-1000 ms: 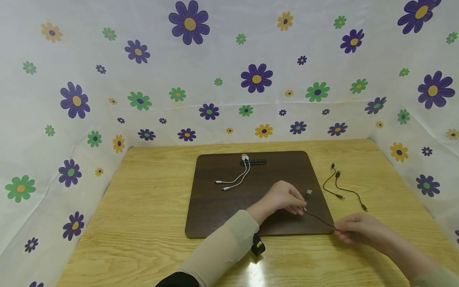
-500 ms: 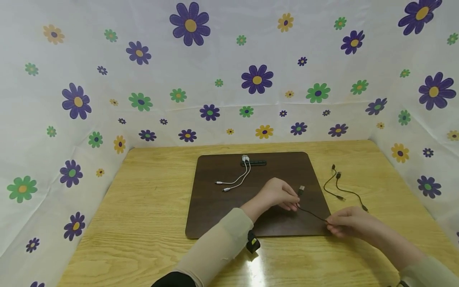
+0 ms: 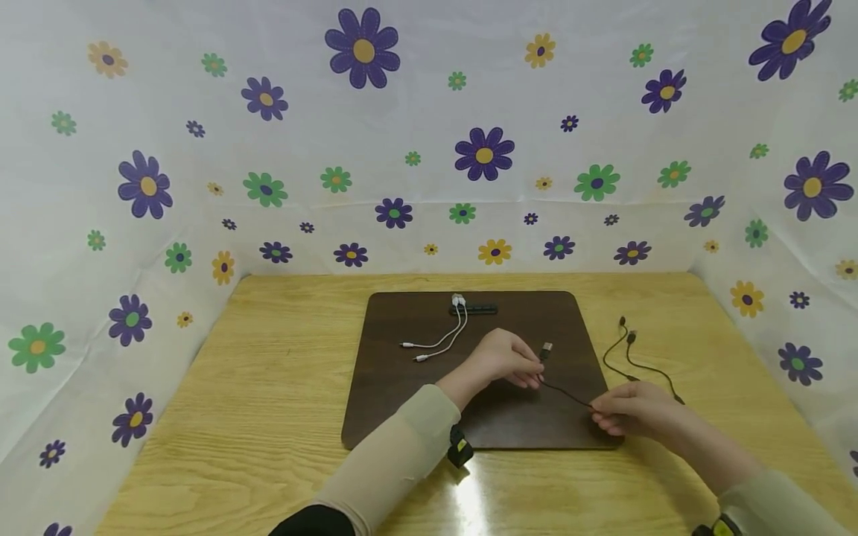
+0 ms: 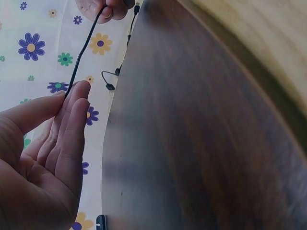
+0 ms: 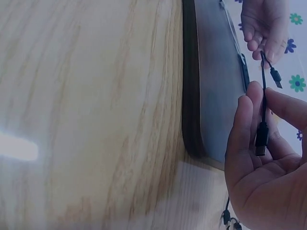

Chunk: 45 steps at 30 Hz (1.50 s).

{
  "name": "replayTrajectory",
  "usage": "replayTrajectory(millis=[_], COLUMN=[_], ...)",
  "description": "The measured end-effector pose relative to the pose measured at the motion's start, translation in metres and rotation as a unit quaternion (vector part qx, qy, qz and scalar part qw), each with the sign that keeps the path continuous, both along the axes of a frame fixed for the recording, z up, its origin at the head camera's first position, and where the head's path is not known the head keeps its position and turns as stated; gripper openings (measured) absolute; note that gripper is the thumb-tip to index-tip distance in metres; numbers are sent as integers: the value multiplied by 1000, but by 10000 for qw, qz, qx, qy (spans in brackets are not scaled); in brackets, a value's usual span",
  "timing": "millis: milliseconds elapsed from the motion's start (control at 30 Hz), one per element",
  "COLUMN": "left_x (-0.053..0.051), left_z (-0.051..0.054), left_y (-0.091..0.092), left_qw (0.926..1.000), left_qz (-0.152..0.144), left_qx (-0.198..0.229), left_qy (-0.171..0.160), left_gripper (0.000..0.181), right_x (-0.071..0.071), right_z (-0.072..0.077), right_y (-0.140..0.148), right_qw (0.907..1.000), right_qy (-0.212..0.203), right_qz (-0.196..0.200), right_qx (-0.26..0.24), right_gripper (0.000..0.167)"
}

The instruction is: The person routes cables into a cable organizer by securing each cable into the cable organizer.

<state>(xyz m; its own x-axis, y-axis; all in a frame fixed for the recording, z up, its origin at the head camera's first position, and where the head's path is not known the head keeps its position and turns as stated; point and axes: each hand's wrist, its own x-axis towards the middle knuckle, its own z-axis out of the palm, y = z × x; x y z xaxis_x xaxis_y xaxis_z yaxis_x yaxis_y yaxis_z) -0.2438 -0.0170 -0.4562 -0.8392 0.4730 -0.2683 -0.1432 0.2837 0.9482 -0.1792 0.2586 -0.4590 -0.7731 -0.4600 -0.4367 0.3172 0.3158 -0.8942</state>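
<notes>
A short black USB cable (image 3: 565,392) is stretched between the two hands above the dark brown board (image 3: 415,394). My left hand (image 3: 504,359) pinches it near the USB-A plug (image 3: 546,351), which sticks up past the fingers. Toward the board's right edge, my right hand (image 3: 633,411) pinches the other end between thumb and fingers. The right wrist view shows that end's small plug (image 5: 261,139) hanging over the palm. Two white cables (image 3: 439,346) lie on the board, their USB plugs at a dark cable-clip strip (image 3: 479,309).
Two more black cables (image 3: 630,357) lie on the wooden table (image 3: 268,387), right of the board and partly behind the right hand. A flower-patterned cloth (image 3: 415,119) surrounds the table at the back and sides.
Both hands have moved left over the board with the black cable between them. The right hand has come in from the board's corner. The white cables stay where they were.
</notes>
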Motion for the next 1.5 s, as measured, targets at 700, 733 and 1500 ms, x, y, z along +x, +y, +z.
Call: replayTrajectory(millis=[700,733,1500], left_x=[-19,-20,-35], left_z=[9,9,15], left_y=[-30,-31,-69], left_qw=[9993,9992,9951], left_qz=[273,285,740], left_qx=[-250,-266,-635], left_qy=[6,10,157], left_gripper=[18,18,20], right_x=[-21,-23,-49], right_z=[4,5,3], right_y=[-34,-35,-80], right_qw=[9999,9999,9995], right_qy=[143,143,180], right_qz=[-27,-35,-212], right_qx=[15,3,-169], right_gripper=[35,35,37])
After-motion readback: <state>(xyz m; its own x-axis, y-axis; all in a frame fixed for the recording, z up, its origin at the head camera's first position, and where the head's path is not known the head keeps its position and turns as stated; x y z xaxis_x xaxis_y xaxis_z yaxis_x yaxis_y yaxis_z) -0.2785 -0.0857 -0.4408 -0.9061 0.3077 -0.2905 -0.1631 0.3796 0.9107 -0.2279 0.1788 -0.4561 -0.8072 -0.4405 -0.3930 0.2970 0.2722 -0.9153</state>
